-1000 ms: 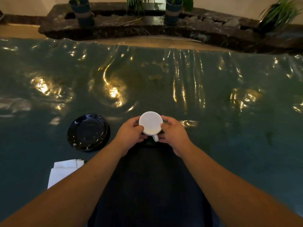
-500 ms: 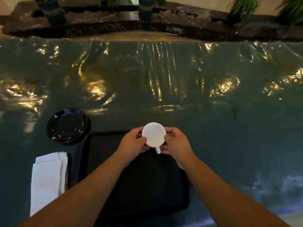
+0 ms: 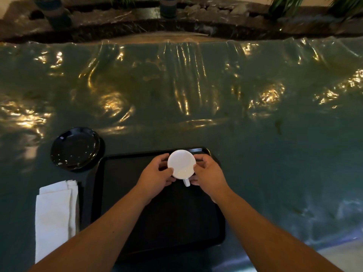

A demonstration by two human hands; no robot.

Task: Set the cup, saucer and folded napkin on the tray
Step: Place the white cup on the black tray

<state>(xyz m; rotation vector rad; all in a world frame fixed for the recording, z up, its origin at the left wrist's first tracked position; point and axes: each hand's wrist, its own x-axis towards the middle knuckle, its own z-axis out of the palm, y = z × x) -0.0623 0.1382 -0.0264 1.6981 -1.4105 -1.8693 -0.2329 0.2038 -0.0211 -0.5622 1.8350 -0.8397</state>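
Counter: wide counter (image 3: 216,134) under a shiny, wrinkled green-grey cover that carries many golden light reflections.
Background: behind the far edge of the counter runs a dark stone ledge (image 3: 117,20) with plant pots and green leaves, all a little blurred.
Head view, tray: black rectangular tray (image 3: 121,193) lies on the near part of the counter, directly in front of the person; both forearms pass over it.
Cup: white cup (image 3: 181,163) sits over the far right part of the tray, near its far rim, with the opening up and the small handle pointing toward the person. Whether its base touches the tray I cannot tell.
Left hand: left hand (image 3: 157,175) has its grip closed on the left side of the cup, thumb and fingers pressing on the wall.
Right hand: right hand (image 3: 208,173) has its grip closed on the right side of the cup, with the fingertips near the handle.
Saucer: black glossy saucer (image 3: 75,148) rests on the counter outside the tray, just beside its far left corner.
Napkin: white folded napkin (image 3: 56,218) lies flat on the counter, left of the tray and nearly along its left rim, nearer to the person than the saucer.
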